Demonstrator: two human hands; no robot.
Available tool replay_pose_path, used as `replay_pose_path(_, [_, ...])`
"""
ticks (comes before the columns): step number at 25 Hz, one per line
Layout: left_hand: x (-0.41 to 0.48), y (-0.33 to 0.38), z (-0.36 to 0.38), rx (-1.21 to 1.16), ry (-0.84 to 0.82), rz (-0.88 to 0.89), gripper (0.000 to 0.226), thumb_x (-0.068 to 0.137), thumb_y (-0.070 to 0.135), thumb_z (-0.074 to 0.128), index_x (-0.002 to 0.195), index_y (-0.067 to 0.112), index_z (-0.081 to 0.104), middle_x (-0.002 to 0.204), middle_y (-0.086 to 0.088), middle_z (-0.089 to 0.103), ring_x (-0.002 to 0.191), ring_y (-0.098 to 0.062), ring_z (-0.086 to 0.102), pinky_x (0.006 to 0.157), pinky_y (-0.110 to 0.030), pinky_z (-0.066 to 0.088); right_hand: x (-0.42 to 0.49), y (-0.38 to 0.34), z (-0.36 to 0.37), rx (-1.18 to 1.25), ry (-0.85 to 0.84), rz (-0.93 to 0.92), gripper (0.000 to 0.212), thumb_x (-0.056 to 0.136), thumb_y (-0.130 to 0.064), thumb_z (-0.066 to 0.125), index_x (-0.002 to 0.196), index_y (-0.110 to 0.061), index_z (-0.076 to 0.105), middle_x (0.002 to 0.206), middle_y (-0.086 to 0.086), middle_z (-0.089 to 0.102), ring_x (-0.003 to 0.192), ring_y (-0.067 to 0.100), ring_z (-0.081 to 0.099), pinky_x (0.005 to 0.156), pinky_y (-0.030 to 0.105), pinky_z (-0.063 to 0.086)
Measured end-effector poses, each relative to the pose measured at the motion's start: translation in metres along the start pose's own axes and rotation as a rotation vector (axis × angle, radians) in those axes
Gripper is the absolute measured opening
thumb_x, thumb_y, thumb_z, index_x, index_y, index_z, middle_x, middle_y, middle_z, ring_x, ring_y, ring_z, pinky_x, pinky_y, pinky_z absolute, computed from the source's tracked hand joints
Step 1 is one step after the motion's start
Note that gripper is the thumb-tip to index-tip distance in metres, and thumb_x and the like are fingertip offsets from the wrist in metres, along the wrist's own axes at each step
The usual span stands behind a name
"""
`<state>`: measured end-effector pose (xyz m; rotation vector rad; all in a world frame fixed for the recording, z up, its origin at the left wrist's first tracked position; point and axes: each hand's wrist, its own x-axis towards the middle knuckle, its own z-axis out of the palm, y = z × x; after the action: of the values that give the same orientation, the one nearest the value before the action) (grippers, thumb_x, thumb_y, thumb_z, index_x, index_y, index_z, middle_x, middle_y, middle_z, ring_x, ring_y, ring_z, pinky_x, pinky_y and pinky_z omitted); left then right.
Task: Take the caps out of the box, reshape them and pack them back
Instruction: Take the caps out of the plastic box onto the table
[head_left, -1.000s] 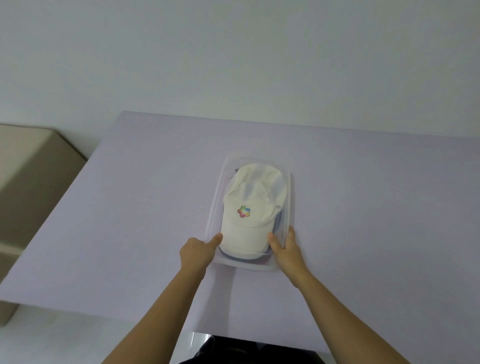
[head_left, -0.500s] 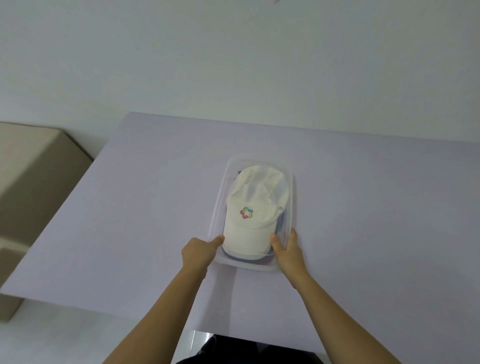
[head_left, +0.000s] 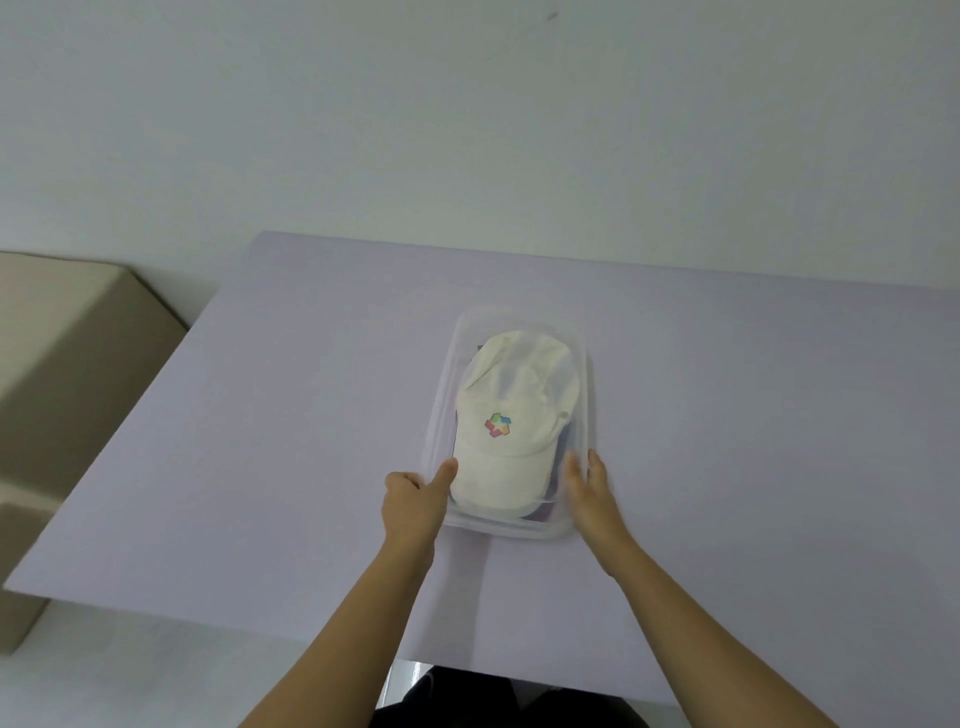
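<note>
Clear plastic forms the rectangular box (head_left: 511, 527) that lies on the pale lilac table (head_left: 291, 415), and both hands grip its near end. The left hand (head_left: 413, 506) curls around the near left corner, fingers folded outside the wall, thumb stretched over the rim against the brim of the cream fabric cap with a multicoloured emblem (head_left: 511, 415). The right hand (head_left: 592, 493) clasps the near right wall, thumb inside, fingers together outside. 1 cream cap lies on top inside the box; darker fabric shows beneath it, count unclear. 1 beige cardboard carton (head_left: 67, 364) stands left of the table.
</note>
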<state>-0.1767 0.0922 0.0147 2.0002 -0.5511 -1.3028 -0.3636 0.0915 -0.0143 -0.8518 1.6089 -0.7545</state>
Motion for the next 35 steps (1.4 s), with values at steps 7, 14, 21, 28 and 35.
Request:
replay_pose_path(7, [0.004,0.021,-0.022,-0.74,-0.177,0.121,0.043,0.09,0.002,0.058,0.128,0.013,0.041,0.072,-0.006,0.067,0.069,-0.019,0.064,0.068,-0.028,0.055,-0.003,0.005,0.0,0.114,0.04,0.04,0.086,0.081,-0.077,0.016,0.15,-0.027,0.007,0.158,-0.004,0.015,0.144,0.017,0.019,0.119,0.041,0.014])
replay_pose_path(14, [0.091,0.025,-0.138,-0.731,-0.038,0.227,0.049,0.09,-0.002,0.054,0.137,0.004,0.042,0.094,-0.011,0.061,0.067,-0.014,0.068,0.061,-0.021,0.058,0.0,0.026,0.013,-0.293,0.068,-0.167,0.07,0.097,-0.015,0.045,0.15,-0.018,-0.001,0.159,0.002,0.012,0.145,0.021,0.02,0.117,0.034,0.022])
replay_pose_path(21, [0.146,-0.029,-0.141,-0.572,-0.089,0.061,0.046,0.093,0.005,0.054,0.137,0.003,0.042,0.069,-0.001,0.071,0.061,-0.012,0.071,0.059,-0.024,0.059,0.007,0.03,0.019,-0.388,0.114,-0.138,0.088,0.081,0.012,0.038,0.15,-0.024,-0.003,0.157,0.003,0.02,0.134,0.028,0.04,0.1,0.046,0.044])
replay_pose_path(28, [0.156,-0.036,-0.138,0.151,-0.05,0.205,0.037,0.082,0.027,0.067,0.118,0.016,0.063,0.105,-0.012,0.067,0.085,-0.026,0.063,0.083,-0.041,0.053,0.01,0.033,0.018,-0.412,0.099,-0.114,0.086,0.084,0.012,0.039,0.149,-0.021,-0.006,0.158,0.006,0.014,0.14,0.028,0.03,0.11,0.046,0.035])
replay_pose_path(35, [0.16,-0.028,-0.126,0.611,0.089,0.184,0.063,0.083,0.038,0.063,0.137,0.01,0.046,0.135,-0.016,0.036,0.127,-0.036,0.036,0.103,-0.05,0.039,0.011,-0.012,0.022,-1.161,-0.036,-0.62,0.089,0.077,-0.016,0.063,0.149,-0.024,0.012,0.16,0.006,-0.001,0.147,0.027,0.004,0.117,0.044,0.019])
